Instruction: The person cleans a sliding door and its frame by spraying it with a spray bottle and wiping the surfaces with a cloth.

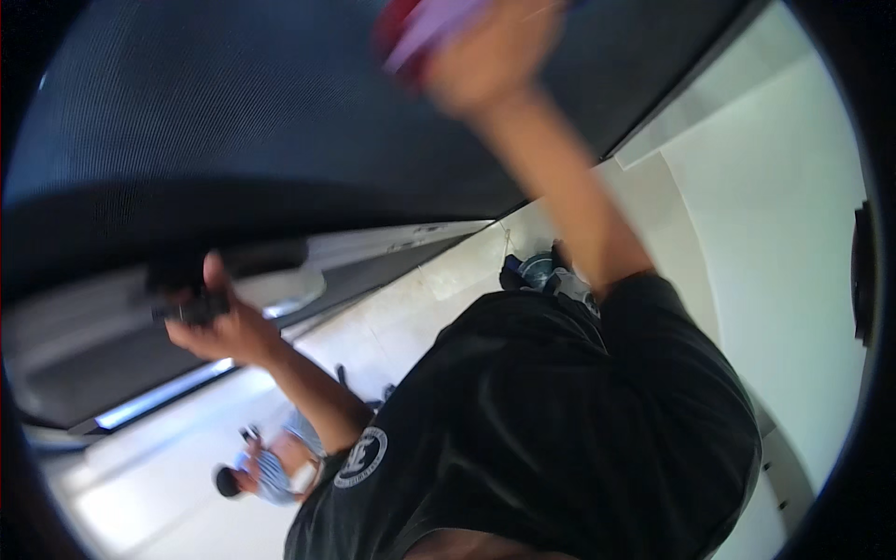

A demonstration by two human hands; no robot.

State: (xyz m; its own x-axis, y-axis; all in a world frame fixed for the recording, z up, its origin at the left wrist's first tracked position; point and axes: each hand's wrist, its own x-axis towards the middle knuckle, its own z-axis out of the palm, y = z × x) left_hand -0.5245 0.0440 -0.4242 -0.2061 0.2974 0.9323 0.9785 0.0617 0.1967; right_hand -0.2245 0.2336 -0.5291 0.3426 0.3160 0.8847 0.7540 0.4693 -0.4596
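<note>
My right hand is raised at the top, blurred by motion, its fingers wrapped round a purple and red cloth. The cloth is against or just in front of a large dark panel with a fine ridged surface; whether they touch I cannot tell. Lower on the left, my left hand grips a small black object, its thumb pointing up. That object's kind is not clear from the blur. It is near the pale lower edge of the dark panel.
A pale wall stands on the right, with a dark fixture at its edge. Light tiles cover the floor. Near my feet is a greenish round thing. At lower left is another person in a striped top.
</note>
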